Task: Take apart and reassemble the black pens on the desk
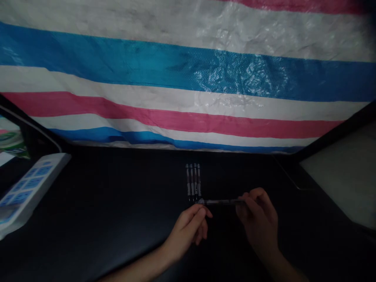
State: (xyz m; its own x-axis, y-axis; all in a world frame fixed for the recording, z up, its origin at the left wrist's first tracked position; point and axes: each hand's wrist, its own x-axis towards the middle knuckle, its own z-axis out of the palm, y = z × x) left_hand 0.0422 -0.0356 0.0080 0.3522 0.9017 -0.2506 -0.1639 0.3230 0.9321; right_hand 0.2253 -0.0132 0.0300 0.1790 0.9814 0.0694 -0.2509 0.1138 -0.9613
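Note:
A slim pen (221, 202) is held level between both hands, above the dark table. My left hand (192, 223) is closed, with thumb and fingers pinching the pen's left end. At the other end, the fingers of my right hand (258, 215) are closed round the pen, hiding its tip. Just beyond my left hand, several similar pens (194, 180) with clear and dark parts lie side by side in a neat row. They point toward me.
A white box with blue panels (32, 180) rests at the left edge of the black table (117, 203). Behind it shows a green package (13, 143). Striped plastic sheeting (176, 66) in blue, white and red hangs along the back. A pale surface (343, 176) stands at the right.

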